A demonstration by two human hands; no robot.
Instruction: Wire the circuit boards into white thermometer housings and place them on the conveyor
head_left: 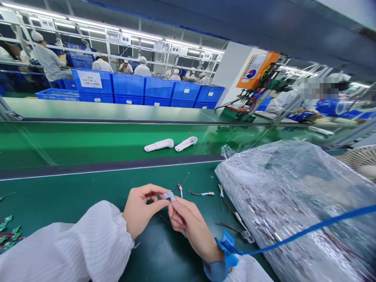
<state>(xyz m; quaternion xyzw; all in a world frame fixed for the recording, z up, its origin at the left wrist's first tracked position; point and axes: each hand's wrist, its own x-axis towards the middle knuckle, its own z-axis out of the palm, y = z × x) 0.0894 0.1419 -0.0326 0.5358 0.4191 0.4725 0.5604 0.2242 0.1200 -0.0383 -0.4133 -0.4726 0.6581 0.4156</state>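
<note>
My left hand [143,207] pinches one end of a small pale grey-white part [169,196] between thumb and fingertips. From the other side, my right hand [190,223] grips the same part, its fingers curled under. Thin dark and red wires stick out near the part; which of them belong to it I cannot tell. Just beyond my fingers lies a small white wired piece [180,190], with another wired piece [202,193] to its right. A blue wrist strap [225,250] with a cord is around my right wrist.
A clear plastic bag [282,168] of wired parts covers the right side. Two white casing pieces [159,145] [186,144] rest on the green belt [88,141]. Green circuit boards [10,235] lie far left. Blue bins [129,84] and seated co-workers [142,68] are beyond.
</note>
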